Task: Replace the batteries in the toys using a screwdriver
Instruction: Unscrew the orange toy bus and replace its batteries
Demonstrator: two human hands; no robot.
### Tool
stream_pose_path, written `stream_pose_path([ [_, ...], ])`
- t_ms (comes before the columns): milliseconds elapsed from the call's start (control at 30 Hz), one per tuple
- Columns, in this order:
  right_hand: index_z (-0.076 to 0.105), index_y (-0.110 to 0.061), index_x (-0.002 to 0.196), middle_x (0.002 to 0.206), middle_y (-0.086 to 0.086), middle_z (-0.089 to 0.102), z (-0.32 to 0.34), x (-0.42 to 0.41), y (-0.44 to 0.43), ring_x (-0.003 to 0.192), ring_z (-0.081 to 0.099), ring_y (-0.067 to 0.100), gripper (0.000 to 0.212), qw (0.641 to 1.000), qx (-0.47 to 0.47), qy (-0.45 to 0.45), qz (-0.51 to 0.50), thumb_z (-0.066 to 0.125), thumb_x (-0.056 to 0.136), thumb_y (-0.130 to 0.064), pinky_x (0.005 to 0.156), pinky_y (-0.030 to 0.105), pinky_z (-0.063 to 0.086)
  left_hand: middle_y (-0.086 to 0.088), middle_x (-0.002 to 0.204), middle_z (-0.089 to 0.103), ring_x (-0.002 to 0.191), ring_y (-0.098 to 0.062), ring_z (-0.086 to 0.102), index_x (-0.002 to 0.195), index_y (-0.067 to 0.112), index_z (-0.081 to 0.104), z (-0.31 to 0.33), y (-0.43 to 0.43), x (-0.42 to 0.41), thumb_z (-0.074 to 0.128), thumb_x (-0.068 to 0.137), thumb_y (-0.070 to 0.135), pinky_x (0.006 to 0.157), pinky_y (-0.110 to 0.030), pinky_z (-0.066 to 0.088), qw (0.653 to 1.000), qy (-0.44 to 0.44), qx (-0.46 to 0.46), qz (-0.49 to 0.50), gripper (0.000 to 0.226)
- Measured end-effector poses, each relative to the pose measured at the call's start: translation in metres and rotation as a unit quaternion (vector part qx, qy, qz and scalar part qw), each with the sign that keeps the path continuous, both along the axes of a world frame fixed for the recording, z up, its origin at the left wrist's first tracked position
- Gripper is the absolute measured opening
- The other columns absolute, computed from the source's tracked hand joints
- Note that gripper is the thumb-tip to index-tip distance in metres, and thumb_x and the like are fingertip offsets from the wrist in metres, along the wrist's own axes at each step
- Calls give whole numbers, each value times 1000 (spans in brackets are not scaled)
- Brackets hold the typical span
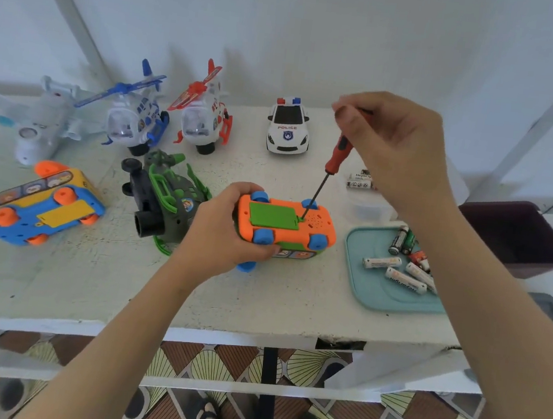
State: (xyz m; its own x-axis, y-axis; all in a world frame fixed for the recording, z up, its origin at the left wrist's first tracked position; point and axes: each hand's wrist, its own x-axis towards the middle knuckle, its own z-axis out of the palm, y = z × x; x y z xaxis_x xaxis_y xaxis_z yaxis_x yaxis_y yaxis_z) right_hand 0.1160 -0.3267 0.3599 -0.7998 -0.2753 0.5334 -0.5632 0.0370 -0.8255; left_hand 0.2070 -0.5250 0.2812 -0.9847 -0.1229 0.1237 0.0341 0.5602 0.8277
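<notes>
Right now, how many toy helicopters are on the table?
3. The blue helicopter and the red helicopter stand side by side at the back; the green helicopter lies tipped over in front of them. None appears hidden.

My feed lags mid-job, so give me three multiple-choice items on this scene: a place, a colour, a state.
1. Where do the loose batteries lie?
A) on the teal tray
B) in the dark bin
C) beside the yellow bus

2. What colour is the battery cover of the orange toy car?
A) yellow
B) green
C) blue

3. Where is the screwdriver?
A) flat on the table
B) on the tray
C) in the right hand, tip at the cover's screw

Key:
1 A, they lie on the tray.
2 B, a green panel sits on the orange underside.
3 C, fingers pinch its handle while the left hand grips the car.
</notes>
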Motion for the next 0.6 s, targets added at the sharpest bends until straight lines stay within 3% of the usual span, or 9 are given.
stream_pose_path([
  [100, 71, -35, 70, 64, -20, 67, 1, 3, 0, 88, 64, 3, 18, 996, -32, 3, -78, 71, 85, -25, 84, 20, 45, 12, 99, 61, 89, 0, 61, 113, 31, 50, -1, 1, 2, 89, 57, 22, 73, -12, 53, 1000, 7, 6, -2, 69],
  [167, 71, -36, 76, 61, -17, 68, 0, 5, 0, 89, 65, 10, 16, 995, -38, 1, -90, 71, 86, -24, 89, 26, 46, 12, 100, 61, 91, -1, 60, 113, 31, 50, -1, 2, 2, 82, 54, 27, 72, -11, 52, 1000, 9, 7, -1, 68],
  [233, 71, -35, 85, 62, -17, 69, -1, 6, 1, 89, 66, 5, 11, 995, -43, -14, -91, 70, 86, -24, 94, 27, 46, 12, 99, 60, 90, 1, 60, 115, 29, 50, -1, 2, 2, 81, 54, 28, 72, -10, 52, 1000, 10, 9, 1, 69],
  [367, 71, -16, 103, 64, -2, 72, -3, 3, 4, 85, 69, 9, 14, 995, -53, -41, -69, 66, 90, -17, 101, 31, 46, 14, 98, 59, 83, 11, 59, 116, 26, 51, -1, 2, 3, 92, 57, 13, 70, -7, 49, 1000, 12, -2, 1, 73],
  [467, 65, -3, 105, 72, 9, 72, -6, 0, 6, 81, 71, 21, 18, 997, -52, -51, -37, 59, 92, -13, 99, 33, 48, 15, 98, 59, 83, 12, 58, 117, 25, 51, -2, 2, 3, 91, 58, 15, 69, -5, 48, 1000, 16, -6, 0, 71],
  [600, 64, -6, 100, 76, 15, 70, -5, -2, 12, 71, 65, 6, 21, 999, 24, -37, -26, 43, 97, -3, 84, 19, 46, 14, 98, 59, 82, 12, 58, 117, 25, 51, -3, 2, 3, 91, 61, 9, 68, -5, 47, 1000, 19, -6, 1, 71],
])
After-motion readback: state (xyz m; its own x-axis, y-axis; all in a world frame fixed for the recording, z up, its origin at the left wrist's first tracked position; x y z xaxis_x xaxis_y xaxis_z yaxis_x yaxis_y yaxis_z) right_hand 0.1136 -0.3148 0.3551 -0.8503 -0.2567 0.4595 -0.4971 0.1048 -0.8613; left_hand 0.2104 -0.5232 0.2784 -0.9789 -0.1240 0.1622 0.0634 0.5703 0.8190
